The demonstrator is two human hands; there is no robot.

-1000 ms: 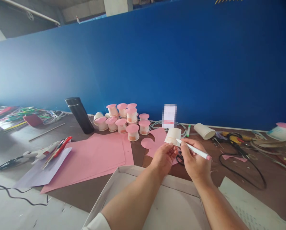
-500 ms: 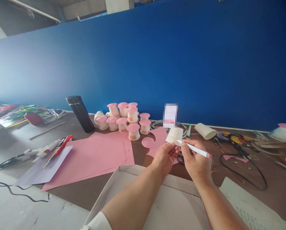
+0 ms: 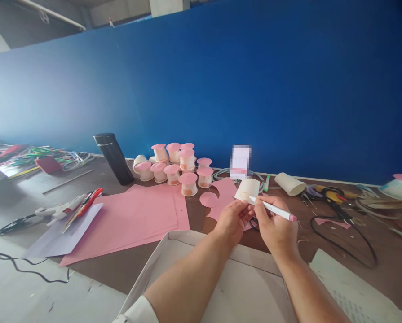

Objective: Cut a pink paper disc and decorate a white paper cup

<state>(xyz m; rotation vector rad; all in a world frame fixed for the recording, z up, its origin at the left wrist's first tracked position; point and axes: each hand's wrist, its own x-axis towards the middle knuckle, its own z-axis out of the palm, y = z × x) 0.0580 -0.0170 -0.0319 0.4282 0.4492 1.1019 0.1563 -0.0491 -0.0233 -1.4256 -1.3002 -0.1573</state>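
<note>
My left hand (image 3: 232, 220) grips a white paper cup (image 3: 247, 188) by its lower rim, with the cup turned upside down and faint orange marks on its side. In my right hand (image 3: 277, 226) is a white marker (image 3: 277, 211) with a pink end. The marker's tip touches or nearly touches the cup wall near the rim; I cannot tell which. Behind and left of my hands, several paper cups with pink paper discs on top (image 3: 188, 185) stand grouped, some stacked. A loose pink paper circle (image 3: 209, 199) lies beside a cut pink sheet (image 3: 225, 190).
An open white box (image 3: 167, 264) lies under my forearms. Pink sheets (image 3: 136, 220), a glue gun (image 3: 61, 208), a red-handled cutting tool (image 3: 88, 204) and a black flask (image 3: 113, 159) are left. Rightward lie a white cup (image 3: 290, 184) and a black cord (image 3: 345, 255). A blue partition (image 3: 221, 89) stands behind.
The orange marks near the cup's rim look slightly larger. Both hands keep their hold, and the whole view has shifted very slightly.
</note>
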